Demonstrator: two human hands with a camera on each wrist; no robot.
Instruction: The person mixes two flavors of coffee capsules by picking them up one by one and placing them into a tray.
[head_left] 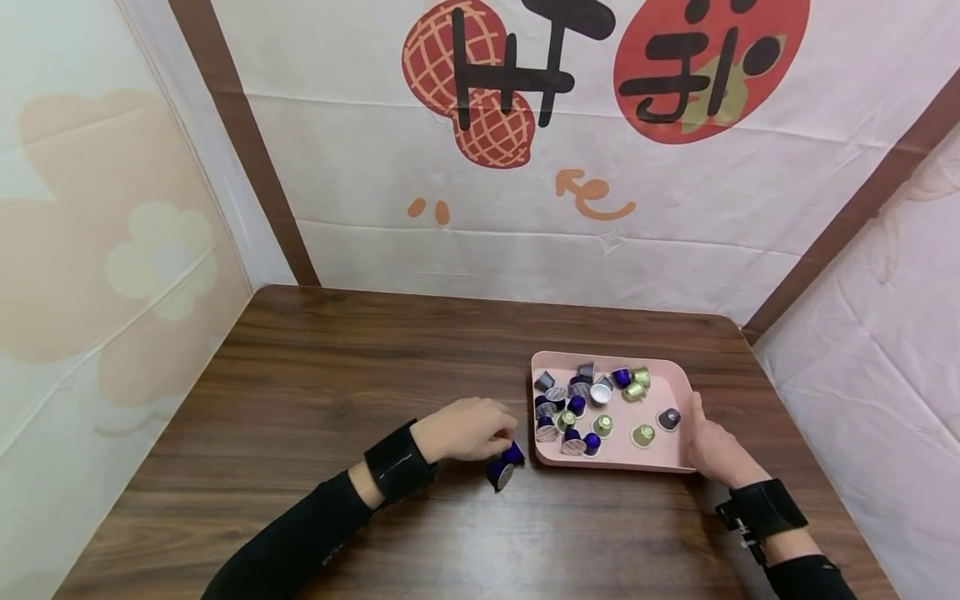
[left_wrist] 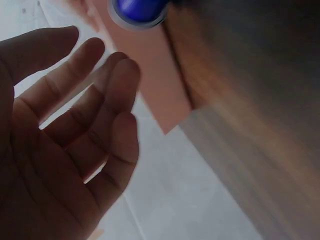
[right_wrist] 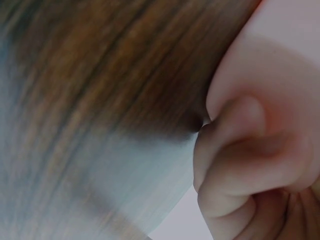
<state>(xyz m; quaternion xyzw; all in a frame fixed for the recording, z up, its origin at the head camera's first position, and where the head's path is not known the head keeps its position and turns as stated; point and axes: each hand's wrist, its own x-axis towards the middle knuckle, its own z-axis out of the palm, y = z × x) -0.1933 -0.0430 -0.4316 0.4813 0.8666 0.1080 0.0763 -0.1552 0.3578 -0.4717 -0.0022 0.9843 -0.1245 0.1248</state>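
Note:
My left hand [head_left: 467,429] hovers just left of the pink tray [head_left: 663,454], its fingers loosely bent. Close under its fingertips, two dark blue coffee capsules [head_left: 499,474] lie on the table, one tipped so its pale lid shows. In the left wrist view nothing sits between the fingers; a blue capsule [left_wrist: 140,9] appears beyond them at the top. On the other side, my right hand [head_left: 716,450] grips the tray's right edge. Its fingers [right_wrist: 245,117] curl over the rim in the right wrist view.
Blue, grey and green capsules crowd the tray's left half, among them a green capsule [head_left: 602,425]. At its right lie another green capsule [head_left: 642,436] and a dark grey one [head_left: 669,419]. The wooden table [head_left: 360,350] meets a printed cloth backdrop [head_left: 360,258] behind.

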